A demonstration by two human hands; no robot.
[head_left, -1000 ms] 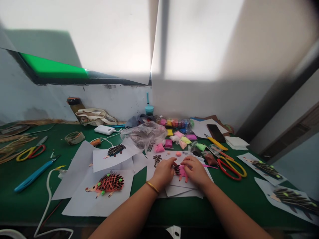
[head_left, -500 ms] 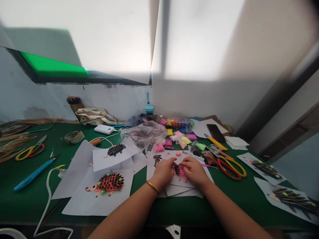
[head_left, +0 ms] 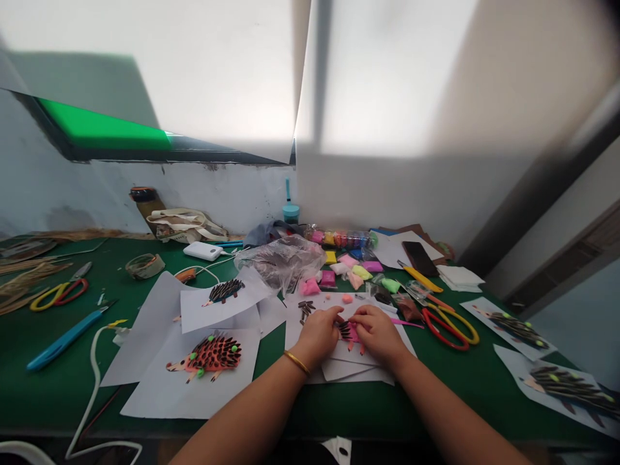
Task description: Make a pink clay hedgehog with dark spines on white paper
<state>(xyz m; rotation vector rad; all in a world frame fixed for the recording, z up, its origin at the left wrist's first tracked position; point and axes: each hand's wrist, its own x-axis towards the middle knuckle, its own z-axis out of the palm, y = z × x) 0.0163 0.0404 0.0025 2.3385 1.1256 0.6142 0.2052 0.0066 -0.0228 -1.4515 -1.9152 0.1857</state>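
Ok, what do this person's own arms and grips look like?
The left forearm and right forearm are bare, no sleeve or cable showing; the left has a thin gold-coloured bangle near the wrist. The left grip and right grip are ungloved hands.

A pink figure (head_left: pixel 354 334), dark seeds (head_left: pixel 344 330) studding its left part, lies on white paper (head_left: pixel 293 329).

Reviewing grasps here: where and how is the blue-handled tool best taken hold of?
Probably around the middle of the blue-handled tool, left hand from above and the near side: its long handle slants toward the person, metal tip away.
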